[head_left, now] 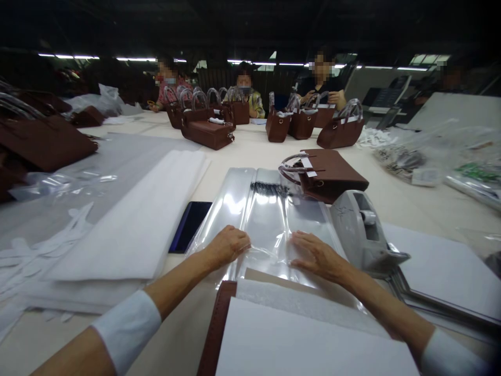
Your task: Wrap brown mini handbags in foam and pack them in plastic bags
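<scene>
A stack of clear plastic bags (pixel 268 219) with a dark printed mark lies flat in front of me. My left hand (pixel 230 243) has its fingers curled together at the near edge of the top bag and appears to pinch it. On the right side of the same stack rests my right hand (pixel 319 255), fingers stretched and thumb apart. Closest to me is a brown leather piece (pixel 219 324), partly covered by a white board (pixel 309 339) and thin white paper (pixel 301 297). A brown handbag (pixel 336 169) with wrapped handles lies just beyond the stack.
A grey tape dispenser (pixel 356 230) stands right of the bags, beside white boards (pixel 442 261). A dark flat device (pixel 190 227) and white foam sheets (pixel 129 224) lie left. Several brown handbags (pixel 207 128) stand farther back, near people (pixel 323 78) across the table.
</scene>
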`<state>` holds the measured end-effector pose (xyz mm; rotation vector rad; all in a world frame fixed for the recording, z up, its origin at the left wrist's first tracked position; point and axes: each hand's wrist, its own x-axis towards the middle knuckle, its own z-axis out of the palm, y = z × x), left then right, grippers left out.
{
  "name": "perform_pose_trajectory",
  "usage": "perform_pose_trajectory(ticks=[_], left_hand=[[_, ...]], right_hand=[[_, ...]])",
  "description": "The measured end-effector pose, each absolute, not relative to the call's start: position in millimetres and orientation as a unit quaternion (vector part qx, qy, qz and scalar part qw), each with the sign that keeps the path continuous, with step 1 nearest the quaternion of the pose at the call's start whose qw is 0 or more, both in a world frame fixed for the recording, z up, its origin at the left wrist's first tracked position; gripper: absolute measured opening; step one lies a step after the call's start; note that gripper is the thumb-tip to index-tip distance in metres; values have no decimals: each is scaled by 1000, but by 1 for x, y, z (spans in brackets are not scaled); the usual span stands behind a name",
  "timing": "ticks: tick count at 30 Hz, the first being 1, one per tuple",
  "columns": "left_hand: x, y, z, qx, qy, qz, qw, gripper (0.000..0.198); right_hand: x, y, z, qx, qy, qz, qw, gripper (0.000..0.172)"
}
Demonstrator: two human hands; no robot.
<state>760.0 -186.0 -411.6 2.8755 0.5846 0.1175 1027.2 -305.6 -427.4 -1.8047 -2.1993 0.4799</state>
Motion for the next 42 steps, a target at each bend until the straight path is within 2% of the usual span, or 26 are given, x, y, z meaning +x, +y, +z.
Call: perform_pose_trajectory(ticks=[2,6,12,16,19,25,29,31,36,42], left_hand=[[764,-183,-407,972,211,39,93,25],[768,-173,-392,964,244,27,105,30],[768,-167,-371,950,261,-19,170,27],[774,-176,-370,949,256,0,182,34],[780,-181,-376,954,241,-4,179,24],[782,-174,-380,939,290,12,185,20],[788,-171,-370,928,323,55,178,30],[790,-171,-364,928,321,61,179,32],[789,-172,-356,931,297,2,212,19],[802,-176,-356,936,307,24,172,21]], right_hand=[[1026,-307,-425,-619,-753,184,126,61],[1027,-304,-415,-620,-736,230,144,37],[1032,-296,-396,-607,-715,280,204,30],[1036,-290,-398,-646,-685,252,222,29],[1037,-287,-401,-677,-659,233,230,31],[1041,-284,-398,-666,-666,274,194,46],[1044,-282,-392,-661,-664,298,183,37],[1045,-284,-388,-661,-661,304,184,38],[1043,-289,-379,-660,-658,303,199,42],[1035,-286,-368,-700,-640,209,238,34]])
